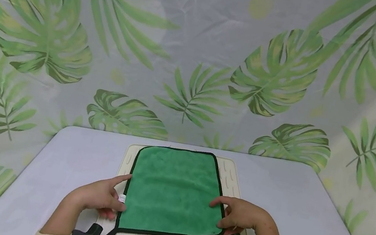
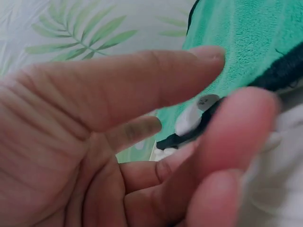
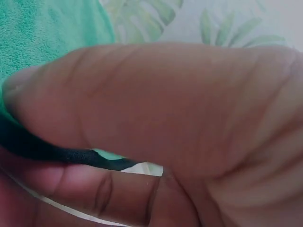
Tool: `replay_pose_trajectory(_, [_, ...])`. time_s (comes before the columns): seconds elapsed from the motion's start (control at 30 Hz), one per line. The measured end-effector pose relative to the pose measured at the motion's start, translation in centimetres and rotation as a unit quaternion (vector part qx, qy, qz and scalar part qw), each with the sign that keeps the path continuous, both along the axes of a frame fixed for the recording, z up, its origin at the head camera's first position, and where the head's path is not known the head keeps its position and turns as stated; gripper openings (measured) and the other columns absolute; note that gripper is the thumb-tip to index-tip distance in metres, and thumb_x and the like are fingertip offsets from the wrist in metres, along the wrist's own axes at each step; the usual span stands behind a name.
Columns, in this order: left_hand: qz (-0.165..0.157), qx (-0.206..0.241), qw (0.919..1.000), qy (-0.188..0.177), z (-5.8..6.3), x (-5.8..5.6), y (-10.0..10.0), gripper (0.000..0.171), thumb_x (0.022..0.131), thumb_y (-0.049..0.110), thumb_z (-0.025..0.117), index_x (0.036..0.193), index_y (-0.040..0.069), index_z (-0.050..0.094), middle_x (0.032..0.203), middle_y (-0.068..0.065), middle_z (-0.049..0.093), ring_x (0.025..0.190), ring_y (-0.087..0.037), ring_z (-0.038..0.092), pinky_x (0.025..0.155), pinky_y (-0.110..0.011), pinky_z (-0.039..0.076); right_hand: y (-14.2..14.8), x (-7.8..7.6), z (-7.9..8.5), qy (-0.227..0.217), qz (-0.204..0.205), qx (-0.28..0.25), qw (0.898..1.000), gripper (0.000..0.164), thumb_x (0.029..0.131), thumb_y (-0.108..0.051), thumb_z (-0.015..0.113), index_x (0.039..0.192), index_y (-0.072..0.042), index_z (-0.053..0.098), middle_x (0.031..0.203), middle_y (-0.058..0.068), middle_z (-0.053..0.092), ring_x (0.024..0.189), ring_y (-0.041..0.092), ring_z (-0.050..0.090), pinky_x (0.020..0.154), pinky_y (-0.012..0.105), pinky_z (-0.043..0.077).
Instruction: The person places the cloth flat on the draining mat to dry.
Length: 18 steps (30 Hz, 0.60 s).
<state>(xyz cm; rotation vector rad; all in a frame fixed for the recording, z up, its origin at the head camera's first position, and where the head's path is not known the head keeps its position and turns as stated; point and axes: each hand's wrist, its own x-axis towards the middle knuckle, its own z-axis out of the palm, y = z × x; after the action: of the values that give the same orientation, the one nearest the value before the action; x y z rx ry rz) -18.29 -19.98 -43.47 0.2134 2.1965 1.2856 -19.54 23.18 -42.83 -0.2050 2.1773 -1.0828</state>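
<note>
A green towel [image 1: 174,193] with black edging lies spread flat over a cream ribbed mat [image 1: 230,177]. A small white tag [image 1: 122,198] is on its left edge, and a black loop [image 1: 109,234] sticks out at the near left corner. My left hand [image 1: 100,196] is at the left edge by the tag; its thumb and fingers stand apart in the left wrist view [image 2: 142,118]. At the near right edge, my right hand [image 1: 240,217] holds the towel's border, thumb on top and fingers below. The right wrist view shows the black edging [image 3: 61,153] between them.
The mat rests on a white-covered table [image 1: 70,164]. Behind and beside it hangs a pale curtain [image 1: 204,45] printed with green leaves. Black curved devices [image 1: 87,234] are worn at both wrists, near the mat's front corners.
</note>
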Motion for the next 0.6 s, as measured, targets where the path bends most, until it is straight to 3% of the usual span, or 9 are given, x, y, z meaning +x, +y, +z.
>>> replay_pose_trajectory(0.17, [-0.004,-0.003,0.9999,-0.011,-0.01,0.0,0.07,0.099,0.083,0.003,0.078,0.164,0.014,0.022,0.071,-0.006,0.058,0.049,-0.011,0.058,0.054,-0.027,0.054,-0.21,0.1,0.1,0.02,0.017,0.015,1.0,0.023,0.086,-0.006,0.076,0.107,-0.012,0.067,0.072,0.009,0.065,0.063,0.022,0.07,0.054,0.032,0.055])
replay_pose_trajectory(0.3, [-0.003,-0.023,0.9996,-0.014,0.14,0.14,-0.03,0.097,0.082,-0.001,0.076,0.163,0.015,0.026,0.067,-0.003,0.053,0.049,-0.011,0.055,0.054,-0.026,0.052,-0.32,0.25,0.11,0.031,0.018,0.037,0.999,0.016,0.082,-0.005,0.079,0.091,-0.007,0.066,0.068,0.006,0.068,0.06,0.019,0.069,0.05,0.027,0.046])
replay_pose_trajectory(0.47, [0.0,-0.045,0.999,-0.005,0.24,0.3,0.01,0.094,0.08,-0.003,0.075,0.161,0.015,0.031,0.064,-0.003,0.052,0.05,-0.012,0.053,0.053,-0.026,0.048,-0.44,0.49,0.11,0.019,0.014,0.061,0.998,0.018,0.08,-0.003,0.08,0.091,-0.01,0.068,0.066,0.003,0.066,0.057,0.014,0.059,0.05,0.027,0.042])
replay_pose_trajectory(0.6, [0.001,-0.063,0.998,0.009,0.36,0.34,0.16,0.092,0.079,-0.002,0.074,0.16,0.013,0.034,0.065,-0.004,0.054,0.05,-0.014,0.052,0.053,-0.027,0.044,-0.41,0.62,0.29,0.014,0.025,0.046,0.999,0.025,0.078,0.0,0.078,0.098,-0.012,0.069,0.065,0.002,0.06,0.055,0.013,0.049,0.05,0.026,0.039])
